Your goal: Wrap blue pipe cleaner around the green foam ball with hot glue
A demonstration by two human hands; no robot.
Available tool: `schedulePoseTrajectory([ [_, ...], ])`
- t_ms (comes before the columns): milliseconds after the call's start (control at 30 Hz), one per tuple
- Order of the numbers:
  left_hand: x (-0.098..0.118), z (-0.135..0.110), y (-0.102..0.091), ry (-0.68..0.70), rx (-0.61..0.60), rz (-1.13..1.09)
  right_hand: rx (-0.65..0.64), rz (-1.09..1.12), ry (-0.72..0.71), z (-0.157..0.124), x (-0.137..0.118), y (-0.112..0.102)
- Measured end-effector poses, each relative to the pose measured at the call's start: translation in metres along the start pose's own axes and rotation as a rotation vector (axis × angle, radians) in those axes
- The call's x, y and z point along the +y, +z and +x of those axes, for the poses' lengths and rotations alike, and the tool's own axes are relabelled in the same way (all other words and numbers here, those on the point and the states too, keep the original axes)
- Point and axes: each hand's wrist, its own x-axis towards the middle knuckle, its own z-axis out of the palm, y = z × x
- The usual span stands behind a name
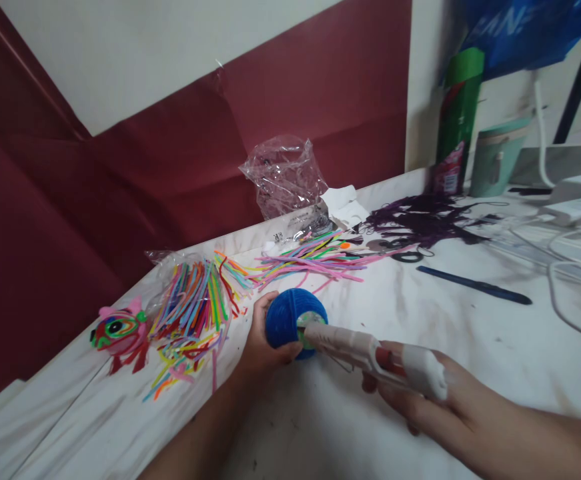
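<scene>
While the maroon sheet (320, 87) fills most of the background, your marble-patterned worktop (470, 333) spreads in front of it and carries the rest. Upper right, a blue bag (530, 40) hangs above the back edge. Purple strands (420, 220) lie in a loose heap at the back right.

Left of centre, a bundle of coloured strips (195, 300) sits partly in clear wrapping, short pieces scattered at its near end; more loose strips (315, 260) lie just behind your work, limiting room on the far side. A crumpled clear bag (287, 173) stands behind them against the maroon sheet. A green bottle (457, 107) and a pale green cup (495, 163) stand side by side beyond the purple strands.

Your right grip (450, 400) is closed around the handle of a white gun-shaped tool (355, 347). Your left grip (260, 340) clasps the blue ball (280, 320) near the centre, thumb on its near side. The tool's tip is at the ball's green-and-white patch (314, 317), hiding part of it; contact cannot be told.

Far left: a pink animal figure (123, 333), upright beside the bundle. Right: a slim dark-blue implement (475, 285), lying flat, well apart from the ball.
</scene>
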Motion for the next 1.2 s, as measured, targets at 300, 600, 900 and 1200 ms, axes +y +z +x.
schedulePoseTrajectory([
  [300,-0.004,0.000,-0.002,-0.079,-0.026,-0.083,0.022,0.037,0.003,-0.001,0.003,0.000],
  [600,0.000,-0.001,-0.002,-0.004,-0.069,0.000,-0.007,0.017,0.063,-0.001,0.006,0.001],
  [900,0.003,0.002,0.000,-0.018,-0.065,0.005,0.004,-0.051,-0.043,0.001,-0.004,-0.001],
  [1200,-0.005,0.000,-0.005,-0.057,-0.055,-0.043,0.053,-0.088,-0.080,0.001,-0.002,-0.001],
])
